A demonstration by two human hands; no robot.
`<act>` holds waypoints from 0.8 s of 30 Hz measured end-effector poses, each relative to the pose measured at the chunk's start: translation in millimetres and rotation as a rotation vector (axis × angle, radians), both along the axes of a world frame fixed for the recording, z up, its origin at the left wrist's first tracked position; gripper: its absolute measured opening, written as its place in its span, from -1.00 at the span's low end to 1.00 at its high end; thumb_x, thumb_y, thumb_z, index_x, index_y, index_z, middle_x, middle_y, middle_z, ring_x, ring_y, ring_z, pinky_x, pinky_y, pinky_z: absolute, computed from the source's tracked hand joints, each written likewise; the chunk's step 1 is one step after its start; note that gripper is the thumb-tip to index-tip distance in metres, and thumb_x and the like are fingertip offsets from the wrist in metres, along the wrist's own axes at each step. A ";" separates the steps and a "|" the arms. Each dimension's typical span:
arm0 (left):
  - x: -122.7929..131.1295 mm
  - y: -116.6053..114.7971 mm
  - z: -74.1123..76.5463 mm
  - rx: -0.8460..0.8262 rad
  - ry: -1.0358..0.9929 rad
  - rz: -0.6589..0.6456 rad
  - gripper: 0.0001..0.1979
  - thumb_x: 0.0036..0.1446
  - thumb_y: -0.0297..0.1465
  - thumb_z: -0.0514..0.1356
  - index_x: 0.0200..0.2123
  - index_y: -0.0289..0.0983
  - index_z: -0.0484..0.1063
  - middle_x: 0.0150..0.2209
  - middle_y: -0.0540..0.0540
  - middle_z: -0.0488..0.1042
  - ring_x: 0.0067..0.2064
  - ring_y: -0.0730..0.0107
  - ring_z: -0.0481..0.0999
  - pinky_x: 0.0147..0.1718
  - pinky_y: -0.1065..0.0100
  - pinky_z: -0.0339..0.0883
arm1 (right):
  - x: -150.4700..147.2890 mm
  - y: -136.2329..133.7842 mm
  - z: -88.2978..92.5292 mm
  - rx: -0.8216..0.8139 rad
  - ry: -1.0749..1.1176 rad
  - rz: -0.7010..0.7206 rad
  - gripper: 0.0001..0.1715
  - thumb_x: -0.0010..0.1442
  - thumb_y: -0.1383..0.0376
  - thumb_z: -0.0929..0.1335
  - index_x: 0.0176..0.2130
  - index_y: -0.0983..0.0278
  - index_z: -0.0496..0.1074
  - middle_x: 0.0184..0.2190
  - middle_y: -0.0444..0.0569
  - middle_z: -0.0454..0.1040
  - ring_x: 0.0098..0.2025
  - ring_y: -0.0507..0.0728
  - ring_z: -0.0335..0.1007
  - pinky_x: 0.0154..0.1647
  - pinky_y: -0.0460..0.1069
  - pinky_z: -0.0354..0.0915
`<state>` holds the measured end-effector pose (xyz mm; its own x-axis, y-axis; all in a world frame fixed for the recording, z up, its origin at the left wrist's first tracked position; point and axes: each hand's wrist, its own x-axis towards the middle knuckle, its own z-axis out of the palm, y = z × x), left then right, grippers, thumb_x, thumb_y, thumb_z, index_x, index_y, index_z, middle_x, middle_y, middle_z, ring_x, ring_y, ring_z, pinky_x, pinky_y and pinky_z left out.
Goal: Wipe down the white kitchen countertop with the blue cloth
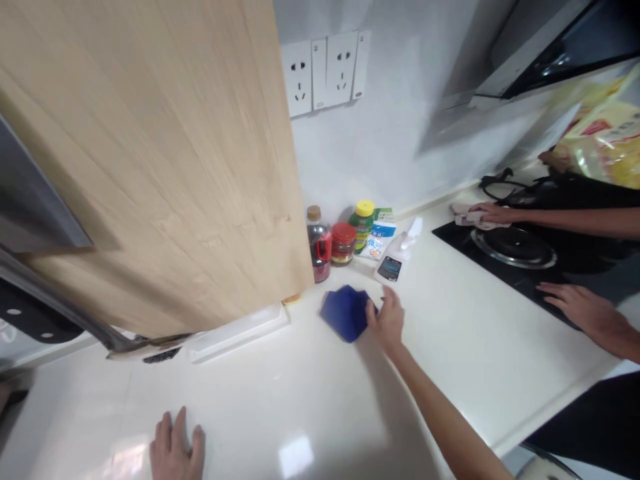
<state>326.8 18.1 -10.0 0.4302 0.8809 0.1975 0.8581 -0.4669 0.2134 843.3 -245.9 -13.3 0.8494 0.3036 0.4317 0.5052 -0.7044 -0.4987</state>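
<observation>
At the edge of a dark blue cloth (345, 313), folded into an angular shape on the white countertop, my right hand (389, 320) pinches with thumb and fingers. Just beyond that hand lies a white spray bottle (393, 260) with a dark label. My left hand (176, 450) rests on the counter at the lower left, fingers spread, holding nothing; its wrist is out of frame.
A wooden cabinet (165, 167) juts out at upper left. Against the wall stand a dark sauce bottle (319, 247), a red-lidded jar (343, 245), a yellow-capped jar (362, 223) and a packet (379, 240). A co-worker's hand presses a pale cloth (480, 219) on the black stove (463, 243).
</observation>
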 end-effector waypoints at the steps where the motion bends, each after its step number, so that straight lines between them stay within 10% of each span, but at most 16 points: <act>1: 0.9 -0.5 0.9 0.001 -0.001 -0.004 -0.31 0.29 -0.05 -0.15 0.26 -0.38 0.30 0.39 -0.43 0.11 0.45 -0.14 0.00 0.36 -0.16 -0.02 | -19.9 6.3 -4.0 -0.048 -0.012 0.124 -0.23 0.35 0.04 0.11 0.38 0.38 -0.01 0.31 0.32 0.20 0.34 0.36 0.13 0.31 0.29 0.16; 5: 3.9 -2.2 3.9 0.015 -0.010 -0.006 -0.33 0.30 -0.07 -0.13 0.28 -0.39 0.28 0.40 -0.44 0.08 0.46 -0.12 -0.01 0.36 -0.13 -0.01 | -55.1 40.0 -13.4 -0.238 -0.010 0.316 -0.27 0.34 0.08 0.14 0.36 0.38 0.13 0.40 0.24 0.12 0.46 0.35 -0.10 0.43 0.29 -0.06; 17: -0.1 -4.1 3.1 -0.023 0.005 0.005 -0.35 0.30 -0.09 -0.11 0.28 -0.37 0.28 0.41 -0.40 0.08 0.46 -0.11 -0.03 0.38 -0.15 -0.06 | 36.0 92.6 0.9 -0.313 0.161 0.347 -0.33 0.11 0.19 0.23 0.19 0.33 0.32 0.37 0.14 0.20 0.36 0.33 0.04 0.34 0.22 0.00; 24: 1.4 -4.1 3.5 -0.015 0.001 0.007 -0.34 0.29 -0.09 -0.11 0.29 -0.36 0.28 0.41 -0.40 0.09 0.46 -0.10 -0.01 0.37 -0.14 -0.05 | 24.7 81.5 11.6 -0.280 0.168 0.427 -0.34 -0.01 0.26 0.28 0.11 0.34 0.38 0.30 0.17 0.31 0.33 0.36 0.10 0.28 0.24 0.05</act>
